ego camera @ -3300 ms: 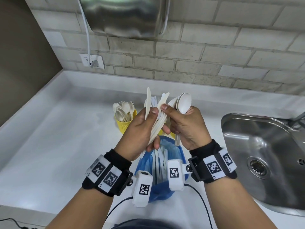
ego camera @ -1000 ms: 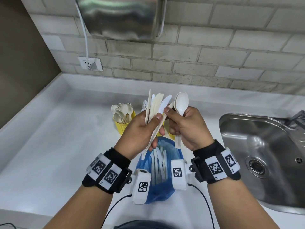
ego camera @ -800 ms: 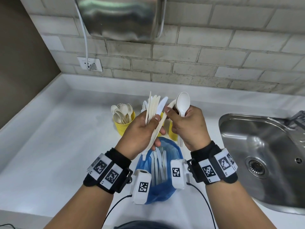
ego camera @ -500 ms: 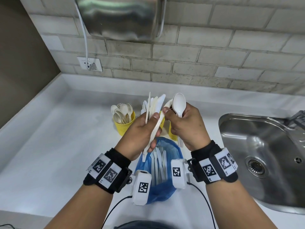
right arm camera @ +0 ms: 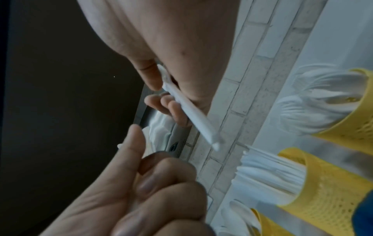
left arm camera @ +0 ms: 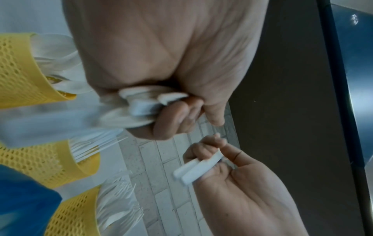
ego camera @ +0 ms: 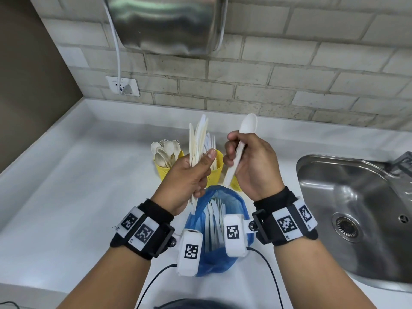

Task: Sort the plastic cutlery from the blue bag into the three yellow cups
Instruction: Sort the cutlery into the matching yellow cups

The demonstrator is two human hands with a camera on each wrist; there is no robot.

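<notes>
A white counter (ego camera: 66,197) under a brick wall is carrying the blue bag (ego camera: 214,262) at centre frame, the yellow cups (ego camera: 165,172) just above it. The left hand (ego camera: 189,175) is gripping a bundle of cutlery (ego camera: 197,141); the right hand (ego camera: 252,166), now pulled apart from it, is pinching spoons (ego camera: 242,143), probably bound for the spoon cup.

My head camera looks down over the tabletop (ego camera: 66,197) toward the brick wall (ego camera: 289,63). Both wrist cameras sit close under my palms, sharing the yellow cups (left arm camera: 30,76) at opposite frame edges.
</notes>
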